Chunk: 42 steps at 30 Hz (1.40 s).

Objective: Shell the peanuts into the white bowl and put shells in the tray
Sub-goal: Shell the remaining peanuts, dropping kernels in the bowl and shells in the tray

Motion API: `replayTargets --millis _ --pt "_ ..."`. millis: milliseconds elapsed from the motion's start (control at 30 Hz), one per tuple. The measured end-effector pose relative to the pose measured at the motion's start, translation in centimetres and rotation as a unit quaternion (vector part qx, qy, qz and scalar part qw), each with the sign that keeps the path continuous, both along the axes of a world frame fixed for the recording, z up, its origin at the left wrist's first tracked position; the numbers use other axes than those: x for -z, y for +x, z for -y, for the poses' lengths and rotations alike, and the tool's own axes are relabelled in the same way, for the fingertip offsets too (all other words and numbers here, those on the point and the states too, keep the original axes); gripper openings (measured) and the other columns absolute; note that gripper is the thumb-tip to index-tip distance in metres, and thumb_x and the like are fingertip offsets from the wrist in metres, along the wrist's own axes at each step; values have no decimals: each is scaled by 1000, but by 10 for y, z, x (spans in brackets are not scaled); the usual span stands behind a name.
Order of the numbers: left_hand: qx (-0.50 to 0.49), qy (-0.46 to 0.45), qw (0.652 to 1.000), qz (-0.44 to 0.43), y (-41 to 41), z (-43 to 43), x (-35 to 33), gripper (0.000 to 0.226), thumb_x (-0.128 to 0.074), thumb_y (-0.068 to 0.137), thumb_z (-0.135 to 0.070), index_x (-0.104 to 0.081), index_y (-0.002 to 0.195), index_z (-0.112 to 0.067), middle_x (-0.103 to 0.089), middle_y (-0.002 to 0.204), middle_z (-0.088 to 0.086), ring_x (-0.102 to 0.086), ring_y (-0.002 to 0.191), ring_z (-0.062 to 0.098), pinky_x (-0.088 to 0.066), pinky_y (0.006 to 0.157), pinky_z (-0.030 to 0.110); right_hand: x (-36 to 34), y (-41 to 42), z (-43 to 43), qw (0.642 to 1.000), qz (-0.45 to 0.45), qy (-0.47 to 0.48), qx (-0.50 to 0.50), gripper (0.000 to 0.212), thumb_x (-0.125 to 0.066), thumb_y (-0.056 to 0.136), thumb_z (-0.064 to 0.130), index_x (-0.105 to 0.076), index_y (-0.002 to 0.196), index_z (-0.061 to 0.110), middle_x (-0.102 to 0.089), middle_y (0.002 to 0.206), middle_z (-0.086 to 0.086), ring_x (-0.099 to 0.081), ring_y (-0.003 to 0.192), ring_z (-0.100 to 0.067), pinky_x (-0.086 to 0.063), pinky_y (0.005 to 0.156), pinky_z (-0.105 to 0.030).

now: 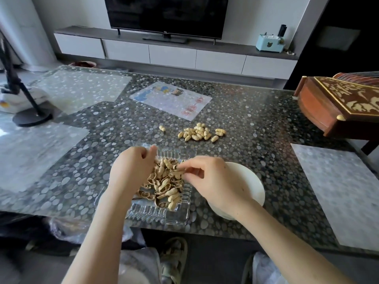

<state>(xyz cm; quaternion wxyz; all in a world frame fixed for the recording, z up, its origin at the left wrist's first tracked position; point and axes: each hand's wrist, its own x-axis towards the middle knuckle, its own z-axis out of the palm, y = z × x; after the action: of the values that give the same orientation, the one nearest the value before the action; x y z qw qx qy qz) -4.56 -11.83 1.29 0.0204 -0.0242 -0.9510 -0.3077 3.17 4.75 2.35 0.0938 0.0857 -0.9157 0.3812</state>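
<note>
Far back, a dark television (pixel 166 15) stands on a long white-drawered cabinet (pixel 172 53), a pale blue box (pixel 270 43) at its right end. On the pebble-patterned table (pixel 266 124) lies a cartoon-printed sheet (pixel 171 100). A black round stand base (pixel 31 118) sits at the left, a carved red-brown wooden case (pixel 338 107) at the right.

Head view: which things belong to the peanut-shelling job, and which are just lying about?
Job: left hand; right hand, pinching a shell piece; glass tray holding empty shells; white bowl; peanut pile.

Lying about: printed sheet; carved wooden box; lamp stand; TV; blue box.
</note>
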Motion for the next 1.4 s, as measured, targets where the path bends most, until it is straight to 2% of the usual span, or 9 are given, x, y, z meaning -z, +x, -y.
replayTargets --millis 133,267,467,767,900,967,1067,1267,1400 --pt "-30 28 999 -27 -4 -1 -4 46 -38 99 -37 -41 62 -11 -44 54 1 -38 48 16 -26 47 27 -1 -33 -7 996 46 62 36 29 -59 93 16 -66 120 23 -71 101 6 -59 68 -1 -46 65 -15" --pt "-51 64 995 -63 -5 -3 -10 42 -40 98 -34 -38 61 -15 -42 56 -1 -36 49 14 -25 47 28 10 -88 -39 977 73 106 172 23 -56 93 14 -70 112 15 -71 110 -4 -65 95 -21 -47 83 -27" --pt "-77 102 987 -94 -6 -10 -17 42 -44 98 -30 -34 59 -16 -39 55 -3 -34 49 12 -22 47 28 26 -155 -47 948 134 229 173 27 -59 93 32 -65 117 23 -62 128 -2 -56 116 -27 -46 93 -34" --pt "-55 117 984 -125 -11 -12 -17 41 -44 98 -29 -37 60 -16 -41 53 -3 -35 47 12 -22 46 27 55 -193 -39 899 153 354 209 24 -58 92 20 -61 116 14 -62 120 -7 -58 111 -27 -43 78 -30" --pt "-41 116 985 -122 -10 -12 -17 40 -44 98 -29 -38 61 -16 -41 53 -3 -35 48 12 -23 47 27 32 -174 -41 947 139 237 169 22 -56 94 27 -64 106 11 -66 104 -5 -63 95 -24 -49 75 -33" --pt "-24 122 986 -112 -8 -14 -16 40 -44 98 -30 -40 62 -14 -42 54 -2 -35 48 13 -24 46 27 14 -150 -37 981 160 18 107 17 -60 93 17 -63 101 2 -67 84 -7 -65 73 -18 -54 65 -28" --pt "24 163 982 -93 -3 -19 -16 38 -45 97 -33 -54 72 -5 -54 60 10 -40 50 16 -30 49 28 -11 -103 -29 955 179 -236 3 9 -67 84 1 -63 92 -1 -67 72 -9 -65 57 -11 -56 56 -21" --pt "200 280 938 -41 25 -35 -27 44 -41 94 -44 -60 76 -9 -54 58 6 -43 50 12 -35 50 28 -29 -17 -28 925 150 -349 -24 24 -73 70 22 -68 87 5 -69 68 -7 -63 61 -15 -53 57 -24" --pt "292 270 917 -26 42 -47 -28 43 -45 83 -51 -59 78 -11 -46 58 -6 -38 53 5 -32 51 21 -31 18 -39 957 94 -273 -29 15 -70 74 30 -69 78 15 -70 67 -7 -64 60 -18 -52 60 -28"
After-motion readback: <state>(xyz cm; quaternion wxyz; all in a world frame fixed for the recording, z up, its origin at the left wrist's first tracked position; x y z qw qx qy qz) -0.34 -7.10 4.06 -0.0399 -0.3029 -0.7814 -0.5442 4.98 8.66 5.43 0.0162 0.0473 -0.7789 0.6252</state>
